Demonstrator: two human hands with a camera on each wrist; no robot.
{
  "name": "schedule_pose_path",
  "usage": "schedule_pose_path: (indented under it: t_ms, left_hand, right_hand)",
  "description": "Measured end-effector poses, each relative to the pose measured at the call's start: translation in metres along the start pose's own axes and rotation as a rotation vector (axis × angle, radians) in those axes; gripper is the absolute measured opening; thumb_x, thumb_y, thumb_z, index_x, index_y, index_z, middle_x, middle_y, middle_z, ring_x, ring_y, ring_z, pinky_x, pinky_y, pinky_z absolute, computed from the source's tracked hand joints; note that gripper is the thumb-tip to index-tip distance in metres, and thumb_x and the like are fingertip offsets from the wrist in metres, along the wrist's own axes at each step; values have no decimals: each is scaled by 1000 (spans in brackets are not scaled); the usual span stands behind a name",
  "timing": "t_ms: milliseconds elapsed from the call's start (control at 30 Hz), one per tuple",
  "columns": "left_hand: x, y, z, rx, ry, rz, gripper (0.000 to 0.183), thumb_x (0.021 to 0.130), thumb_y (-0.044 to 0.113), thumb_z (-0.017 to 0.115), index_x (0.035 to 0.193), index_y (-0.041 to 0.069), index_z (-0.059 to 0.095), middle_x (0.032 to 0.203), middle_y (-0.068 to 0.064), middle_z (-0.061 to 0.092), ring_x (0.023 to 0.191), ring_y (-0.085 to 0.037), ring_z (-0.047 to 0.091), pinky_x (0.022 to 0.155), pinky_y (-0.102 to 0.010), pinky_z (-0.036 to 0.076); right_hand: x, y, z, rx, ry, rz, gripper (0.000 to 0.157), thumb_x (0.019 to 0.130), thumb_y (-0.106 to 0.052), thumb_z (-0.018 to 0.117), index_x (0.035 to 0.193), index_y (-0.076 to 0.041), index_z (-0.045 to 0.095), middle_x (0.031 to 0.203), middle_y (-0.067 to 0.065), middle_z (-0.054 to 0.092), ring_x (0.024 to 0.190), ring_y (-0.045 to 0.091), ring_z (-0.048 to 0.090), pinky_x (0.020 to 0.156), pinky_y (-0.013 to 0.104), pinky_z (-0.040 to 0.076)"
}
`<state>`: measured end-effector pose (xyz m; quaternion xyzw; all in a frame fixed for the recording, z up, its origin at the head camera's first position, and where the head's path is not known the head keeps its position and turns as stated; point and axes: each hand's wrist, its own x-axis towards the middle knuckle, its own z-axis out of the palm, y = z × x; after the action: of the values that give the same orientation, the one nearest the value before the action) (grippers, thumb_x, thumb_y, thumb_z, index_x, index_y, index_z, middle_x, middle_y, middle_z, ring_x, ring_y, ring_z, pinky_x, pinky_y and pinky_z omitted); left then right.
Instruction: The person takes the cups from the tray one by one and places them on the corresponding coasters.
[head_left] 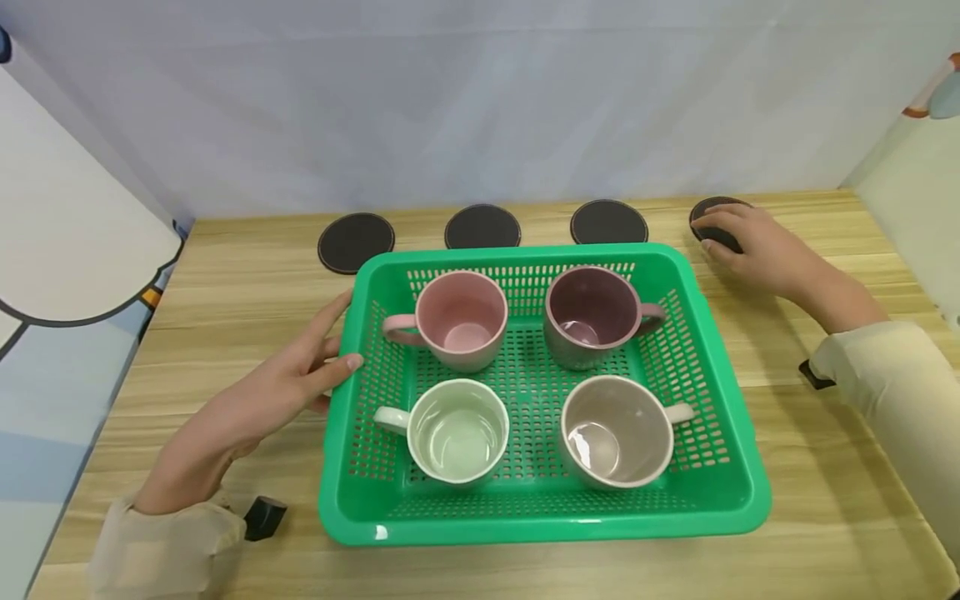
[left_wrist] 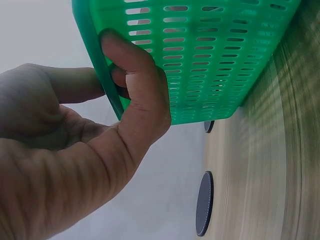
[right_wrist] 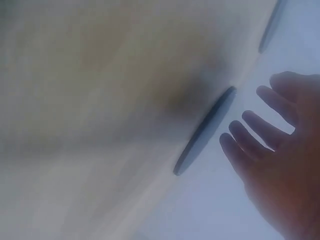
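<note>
A green plastic basket (head_left: 543,535) stands on the table with several mugs in it: a pink mug (head_left: 461,321), a dark purple mug (head_left: 577,346), a pale green mug (head_left: 459,467) and a beige mug (head_left: 617,471). My left hand (head_left: 281,387) grips the basket's left rim, thumb above and curled fingers beneath, as the left wrist view shows. Over the far right black round coaster (head_left: 712,208) hovers my right hand (head_left: 765,250), its fingers loosely extended and partly hiding the coaster. The right wrist view shows the fingers apart from that coaster (right_wrist: 205,132), holding nothing.
Three more black coasters lie along the table's back edge: one at left (head_left: 356,242), a middle one (head_left: 482,227) and another (head_left: 609,222) behind the purple mug. A pale cloth (head_left: 487,108) hangs behind the wooden table (head_left: 240,292).
</note>
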<state>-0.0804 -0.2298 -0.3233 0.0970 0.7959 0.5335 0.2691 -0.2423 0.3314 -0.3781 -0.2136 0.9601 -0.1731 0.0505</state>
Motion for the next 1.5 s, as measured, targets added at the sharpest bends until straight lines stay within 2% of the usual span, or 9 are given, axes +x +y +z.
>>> schedule_pose_path:
  t_ms: [233,333,467,567,667,767,1000,1300,1500]
  left_hand:
    - [0,0,0,2,2,-3,78,113,20,45,168,34,-9,146,-28,54,103,-18,74,84,-39,62]
    - [0,-1,-1,4,4,-6,78,113,20,45,168,34,-9,147,-28,54,103,-18,74,84,-39,62]
    - [0,-1,0,2,3,-4,78,113,20,45,168,34,-9,145,-28,55,102,-18,74,83,-39,63]
    - [0,-1,0,2,2,-3,78,113,20,45,168,35,-9,144,-29,55,101,-18,75,83,-39,63]
    - [0,-1,-1,0,1,-1,78,114,19,44,168,33,-9,144,-30,55,101,-17,75,83,-38,63]
    - [1,-1,-1,-4,-4,0,77,114,19,44,168,33,-10,145,-31,54,101,-17,75,82,-38,63]
    - [1,-1,0,-17,-13,-1,77,114,19,43,168,34,-10,145,-32,53,101,-18,75,82,-39,64]
    - [1,-1,0,-9,-10,-3,77,114,18,44,168,33,-9,144,-32,55,100,-17,75,82,-38,64]
    - [1,-2,-1,-7,-7,-7,78,114,19,44,168,34,-10,144,-32,55,101,-18,75,83,-38,64]
  right_hand:
    - [-25,-24,0,144,33,-1,43,112,-21,49,149,0,52,154,26,48,141,48,44,108,64,42]
    - [-36,-37,-2,194,86,-23,42,112,-24,48,150,-5,54,153,20,52,137,37,51,109,38,45]
    - [-51,-57,-6,223,173,-80,38,112,-21,50,148,-13,57,148,6,58,133,4,51,98,9,37]
    - [-61,-72,-8,251,223,-136,38,109,-14,54,147,-15,59,146,-6,58,129,-12,46,99,4,35]
    - [-67,-85,-9,271,251,-200,39,106,-7,59,143,-17,63,148,-11,57,135,-10,44,104,6,34]
    - [-70,-96,-9,251,257,-287,42,100,0,65,139,-15,66,150,-2,57,141,-3,42,111,11,30]
    - [-63,-112,-6,72,239,-514,36,89,-3,78,124,-10,72,133,9,68,138,27,47,124,20,22]
    - [-54,-121,-3,-13,203,-501,32,85,-11,84,116,-17,76,124,5,73,129,35,47,108,47,36]
    - [-50,-127,1,-34,222,-506,29,83,-13,86,111,-16,77,122,9,73,126,40,47,102,56,38]
